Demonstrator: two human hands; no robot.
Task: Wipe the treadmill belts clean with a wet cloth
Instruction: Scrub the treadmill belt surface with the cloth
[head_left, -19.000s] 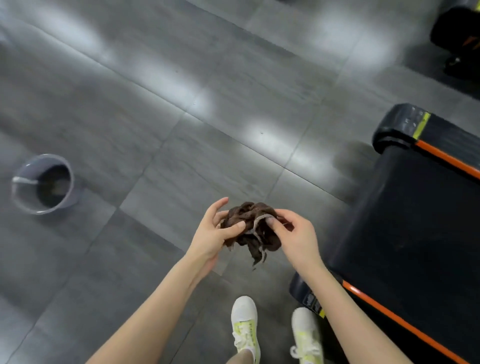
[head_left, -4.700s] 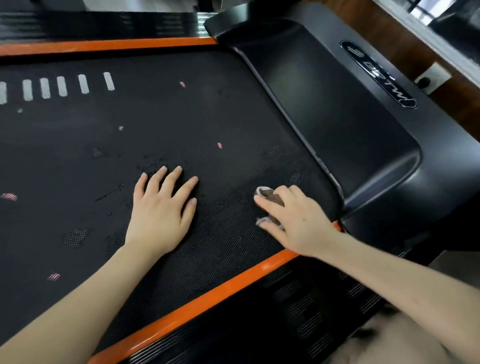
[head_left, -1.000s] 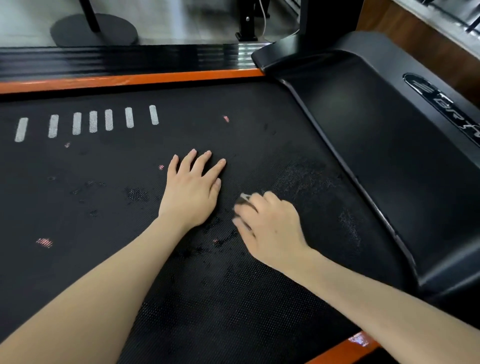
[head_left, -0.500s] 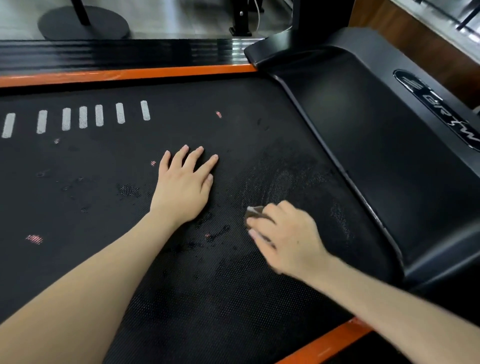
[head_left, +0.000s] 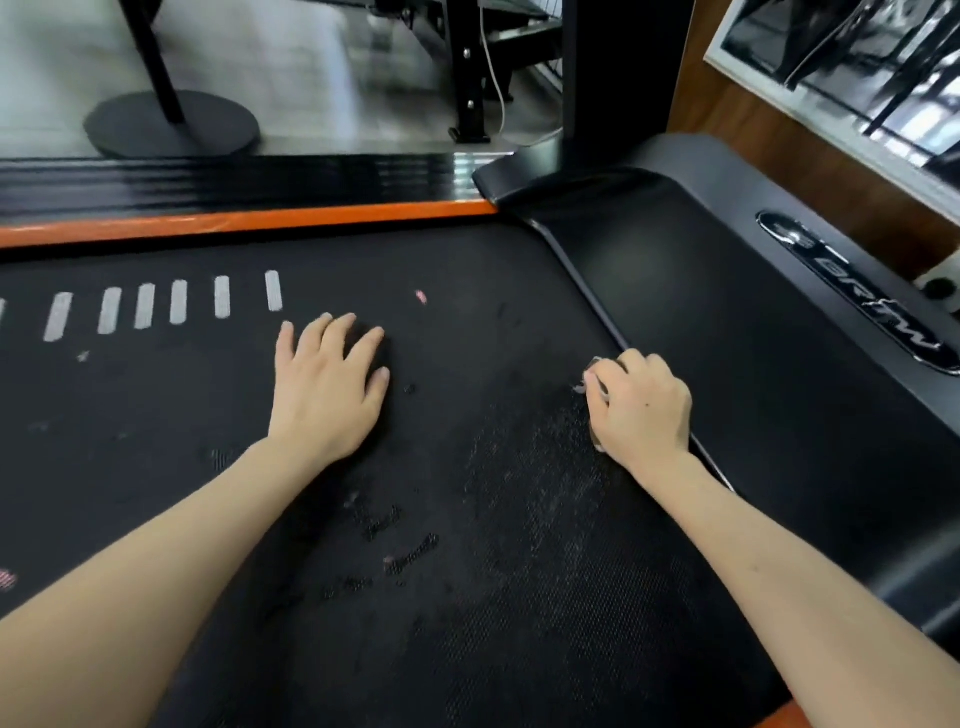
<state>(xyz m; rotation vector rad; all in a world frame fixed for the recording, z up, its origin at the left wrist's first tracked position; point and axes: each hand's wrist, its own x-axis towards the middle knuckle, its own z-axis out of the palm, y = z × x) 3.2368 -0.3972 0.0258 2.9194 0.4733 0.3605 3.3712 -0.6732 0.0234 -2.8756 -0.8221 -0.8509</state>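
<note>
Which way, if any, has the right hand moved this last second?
Yes: the right hand, gripping the cloth, slid rightward to the edge of the motor cover, away from the left hand.

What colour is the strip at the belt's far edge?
Orange strip, best seen in the head view.

The cloth (head_left: 590, 381) is mostly hidden under the right hand (head_left: 641, 410), only its edge showing.

Round black stand base (head_left: 171, 124), white cable (head_left: 493, 73), wood-panelled wall (head_left: 779, 135) — wall socket (head_left: 937, 288)
</note>
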